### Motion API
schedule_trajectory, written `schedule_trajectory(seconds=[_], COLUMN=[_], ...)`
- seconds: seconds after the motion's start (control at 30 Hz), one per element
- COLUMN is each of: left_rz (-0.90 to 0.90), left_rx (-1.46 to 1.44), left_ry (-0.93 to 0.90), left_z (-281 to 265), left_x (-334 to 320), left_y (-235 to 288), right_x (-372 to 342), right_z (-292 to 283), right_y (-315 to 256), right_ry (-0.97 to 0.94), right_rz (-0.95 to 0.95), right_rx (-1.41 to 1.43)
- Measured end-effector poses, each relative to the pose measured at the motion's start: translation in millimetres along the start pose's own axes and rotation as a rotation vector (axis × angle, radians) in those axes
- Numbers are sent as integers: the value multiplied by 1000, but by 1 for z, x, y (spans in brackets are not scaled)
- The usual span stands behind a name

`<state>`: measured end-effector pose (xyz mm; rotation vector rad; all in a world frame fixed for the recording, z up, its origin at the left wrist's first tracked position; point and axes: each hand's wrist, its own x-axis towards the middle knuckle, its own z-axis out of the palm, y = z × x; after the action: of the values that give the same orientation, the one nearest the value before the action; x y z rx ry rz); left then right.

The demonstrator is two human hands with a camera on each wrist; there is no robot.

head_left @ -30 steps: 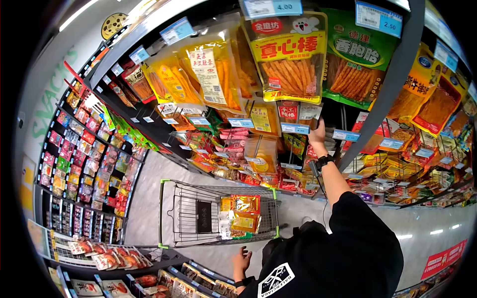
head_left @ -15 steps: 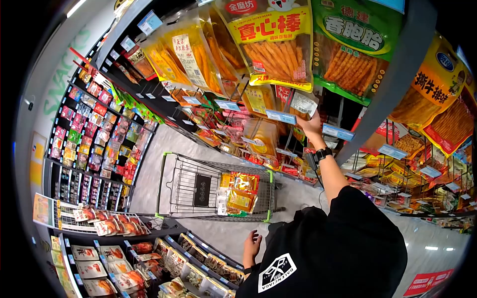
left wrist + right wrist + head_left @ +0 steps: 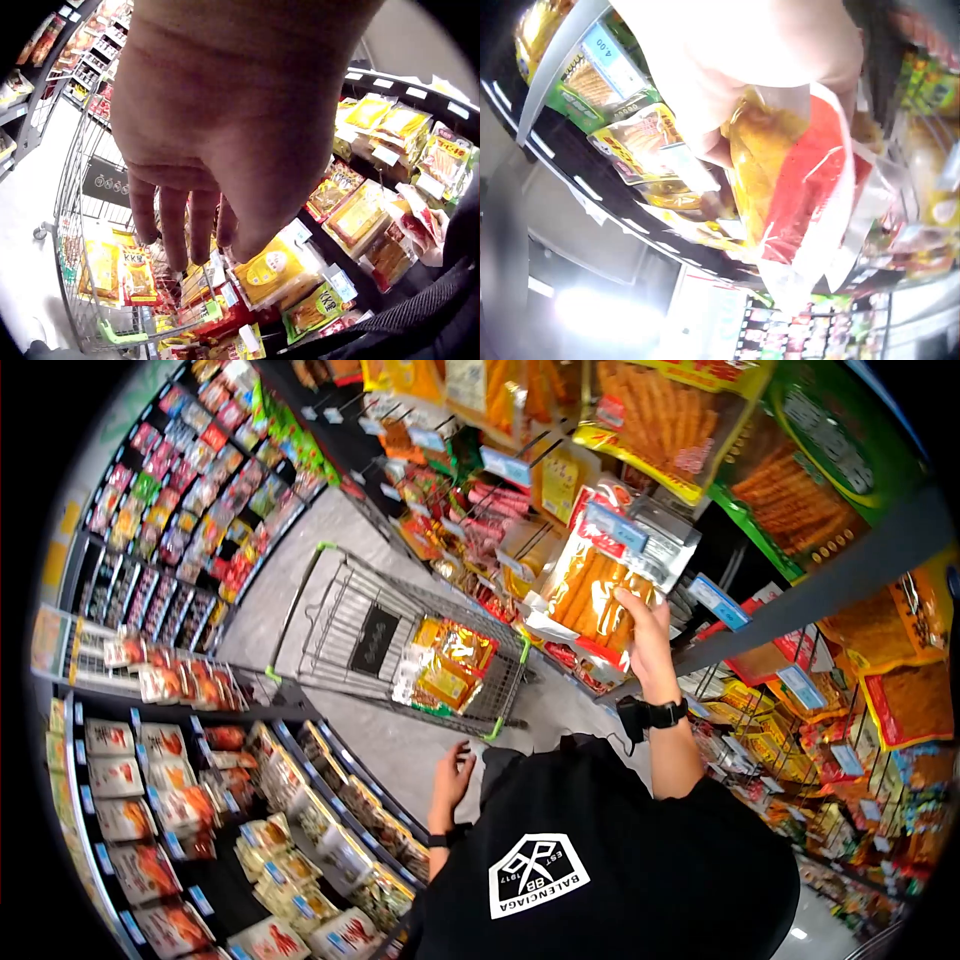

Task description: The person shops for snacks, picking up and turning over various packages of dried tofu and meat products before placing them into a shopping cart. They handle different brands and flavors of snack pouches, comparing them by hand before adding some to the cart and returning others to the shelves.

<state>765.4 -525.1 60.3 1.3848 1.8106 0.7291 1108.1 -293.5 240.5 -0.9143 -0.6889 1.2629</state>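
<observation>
In the head view the right hand (image 3: 650, 641) pinches the edge of a clear snack packet (image 3: 590, 595) with orange sticks inside and red parts, held in front of the rack. The right wrist view shows that hand (image 3: 757, 60) close up, thumb and fingers around the packet (image 3: 787, 180). The left hand (image 3: 453, 780) hangs near the cart, holding nothing, its fingers loosely bent; in the left wrist view this hand (image 3: 217, 142) points downward, with the cart behind it. Several yellow and red packets (image 3: 447, 665) lie in the shopping cart (image 3: 330, 645).
Racks of hanging snack packets, with a large yellow packet (image 3: 660, 420) and a green one (image 3: 800, 470), line the right side. A dark rack post (image 3: 790, 585) slants beside the right hand. Low bins (image 3: 170, 790) stand at the lower left, another shelf (image 3: 190, 490) at the upper left.
The right hand has brought the packet out from the lower hooks into plain view. The head view has tilted downward, so cart and bins appear higher. The left hand is still beside the cart.
</observation>
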Motion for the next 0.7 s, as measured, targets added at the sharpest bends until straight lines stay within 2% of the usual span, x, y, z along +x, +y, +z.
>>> schedule_trajectory(seconds=[0.07,0.1,0.3,0.33,0.47,0.53,0.6,0.7], left_rz=[88,77,122,70,212,162,154,118], left_rx=[-24,-85,-429,-503,-639,-760,-831,-773], left_ry=[26,13,-36,-67,176,135,-169,-306], left_z=[-5,-9,-42,-46,-46,-49,-61,-56], left_x=[7,9,43,49,72,86,92,98], left_y=[12,30,137,146,194,198,216,228], right_x=[-12,-15,-24,-27,-37,-40,-48,-57], right_z=[6,9,10,9,10,13,22,21], right_y=[-6,-10,-8,-8,-11,-15,-24,-21], right_ry=[22,-7,-120,-121,-97,-113,-115,-231], right_rz=[160,212,218,230,281,275,236,322], right_rx=[121,141,130,138,137,107,32,-65])
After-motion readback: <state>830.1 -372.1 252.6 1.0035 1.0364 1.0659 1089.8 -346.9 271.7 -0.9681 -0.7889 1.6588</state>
